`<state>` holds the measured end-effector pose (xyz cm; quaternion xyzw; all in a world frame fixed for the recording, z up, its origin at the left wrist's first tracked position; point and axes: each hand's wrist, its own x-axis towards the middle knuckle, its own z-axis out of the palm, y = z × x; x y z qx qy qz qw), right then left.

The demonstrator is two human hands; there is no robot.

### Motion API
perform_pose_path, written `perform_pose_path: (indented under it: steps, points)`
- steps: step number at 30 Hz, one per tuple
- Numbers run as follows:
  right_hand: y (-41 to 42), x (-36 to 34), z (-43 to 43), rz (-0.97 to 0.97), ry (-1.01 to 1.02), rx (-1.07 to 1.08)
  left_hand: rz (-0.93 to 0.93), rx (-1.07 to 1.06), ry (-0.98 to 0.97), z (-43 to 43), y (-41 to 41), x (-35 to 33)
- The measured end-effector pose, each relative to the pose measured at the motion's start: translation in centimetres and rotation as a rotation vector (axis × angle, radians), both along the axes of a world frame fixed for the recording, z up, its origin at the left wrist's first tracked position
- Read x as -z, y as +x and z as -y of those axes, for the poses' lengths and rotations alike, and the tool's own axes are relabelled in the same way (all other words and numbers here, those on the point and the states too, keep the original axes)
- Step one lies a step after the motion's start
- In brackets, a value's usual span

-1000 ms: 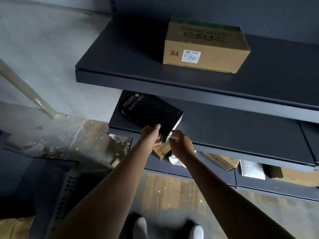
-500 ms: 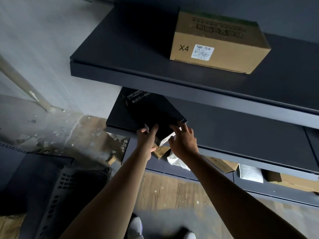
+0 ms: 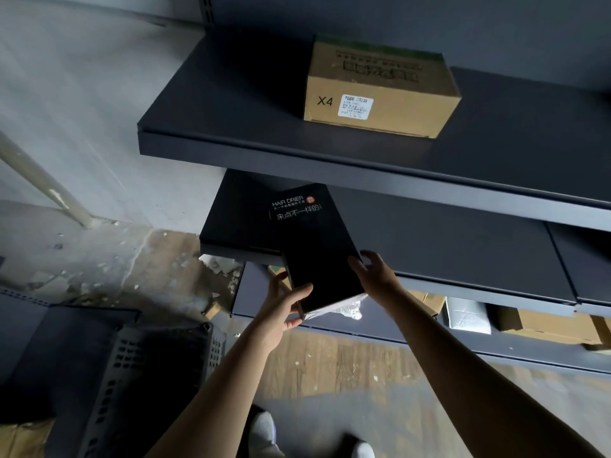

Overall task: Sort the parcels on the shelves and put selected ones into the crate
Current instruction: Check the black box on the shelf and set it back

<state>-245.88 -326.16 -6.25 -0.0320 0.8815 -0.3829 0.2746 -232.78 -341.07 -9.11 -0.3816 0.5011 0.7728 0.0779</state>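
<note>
Simply black "HAIR DRIER" box [image 3: 319,249], white lettering

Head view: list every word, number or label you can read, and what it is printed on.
"HAIR DRIER": top of the black box.
"来点不一样的": same box, beneath it; the small line between is too small to read.
"X4": front of the cardboard box.
White label and the box's top print: blurred, unreadable.
</note>
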Motion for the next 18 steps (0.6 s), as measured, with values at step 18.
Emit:
perform_pose_path:
  steps: [18]
  points:
    - [4.1,-3.8,-12.2,0.304,-0.62,-0.075,-0.11,-0.205,-0.296,-12.0,3.3,-9.4]
